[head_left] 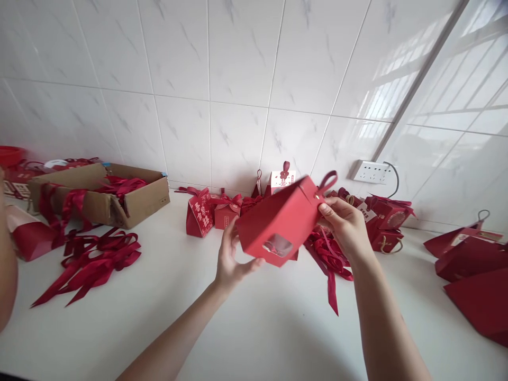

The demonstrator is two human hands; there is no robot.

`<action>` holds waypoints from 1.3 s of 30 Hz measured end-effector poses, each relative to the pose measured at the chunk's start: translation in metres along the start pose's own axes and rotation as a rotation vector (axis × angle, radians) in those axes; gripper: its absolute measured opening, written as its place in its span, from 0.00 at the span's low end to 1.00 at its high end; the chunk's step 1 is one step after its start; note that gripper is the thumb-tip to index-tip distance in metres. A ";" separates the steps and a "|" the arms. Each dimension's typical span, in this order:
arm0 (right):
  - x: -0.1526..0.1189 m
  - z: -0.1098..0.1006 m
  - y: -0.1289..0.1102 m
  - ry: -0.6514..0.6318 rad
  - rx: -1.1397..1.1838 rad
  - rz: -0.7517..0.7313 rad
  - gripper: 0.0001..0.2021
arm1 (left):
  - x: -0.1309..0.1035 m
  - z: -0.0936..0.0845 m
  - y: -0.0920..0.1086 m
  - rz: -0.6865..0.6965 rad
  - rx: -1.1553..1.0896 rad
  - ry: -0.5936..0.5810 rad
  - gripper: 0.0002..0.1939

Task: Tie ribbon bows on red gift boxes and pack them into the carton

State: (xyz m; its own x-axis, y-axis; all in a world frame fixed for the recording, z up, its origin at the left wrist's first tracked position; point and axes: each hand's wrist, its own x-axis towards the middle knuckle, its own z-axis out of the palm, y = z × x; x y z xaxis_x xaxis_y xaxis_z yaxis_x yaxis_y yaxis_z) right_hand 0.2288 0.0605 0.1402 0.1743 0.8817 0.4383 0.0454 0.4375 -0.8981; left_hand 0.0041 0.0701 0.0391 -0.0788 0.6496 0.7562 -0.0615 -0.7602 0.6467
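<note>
A red gift box (273, 222) with a small clear window and a ribbon loop at its top is held tilted above the table. My left hand (232, 259) cups its base end, thumb under the lower edge and fingers partly hidden behind the box. Beside the loop, my right hand (345, 222) pinches the box's top corner between thumb and fingers. Just behind the box lie dark red ribbons (331, 254). Smaller red gift boxes (199, 211) with bows stand along the wall side, and a white-and-red box (282, 180) is partly hidden behind the held one.
At the left sits an open cardboard box (148, 203) with ribbon inside, and a ribbon pile (99, 259) lies before it. More red boxes (482, 301) rest at the right edge. A power strip (373, 172) is on the tiled wall. Part of another person (7, 264) shows at far left.
</note>
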 end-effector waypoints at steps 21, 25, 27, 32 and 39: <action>-0.014 0.027 -0.024 0.143 0.125 0.245 0.18 | 0.016 0.012 0.019 -0.882 -0.551 0.023 0.16; -0.015 0.025 -0.023 0.121 0.115 0.223 0.19 | 0.016 0.011 0.021 -0.879 -0.546 0.039 0.17; -0.016 0.026 -0.024 0.110 0.104 0.216 0.21 | 0.016 0.010 0.021 -0.875 -0.537 0.053 0.17; -0.018 0.030 -0.030 0.122 0.119 0.234 0.20 | 0.014 0.007 0.015 -0.844 -0.520 0.057 0.17; 0.001 0.011 -0.006 0.181 0.144 0.365 0.12 | 0.017 -0.002 0.015 -0.771 -0.632 -0.047 0.21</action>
State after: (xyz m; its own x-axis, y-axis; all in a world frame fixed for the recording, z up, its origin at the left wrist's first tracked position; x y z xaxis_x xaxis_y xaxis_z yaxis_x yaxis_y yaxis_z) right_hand 0.2178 0.0603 0.1463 0.3237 0.9437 0.0680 -0.1868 0.1342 -0.9732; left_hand 0.0003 0.0695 0.0614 0.2441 0.9558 0.1637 -0.5990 0.0159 0.8006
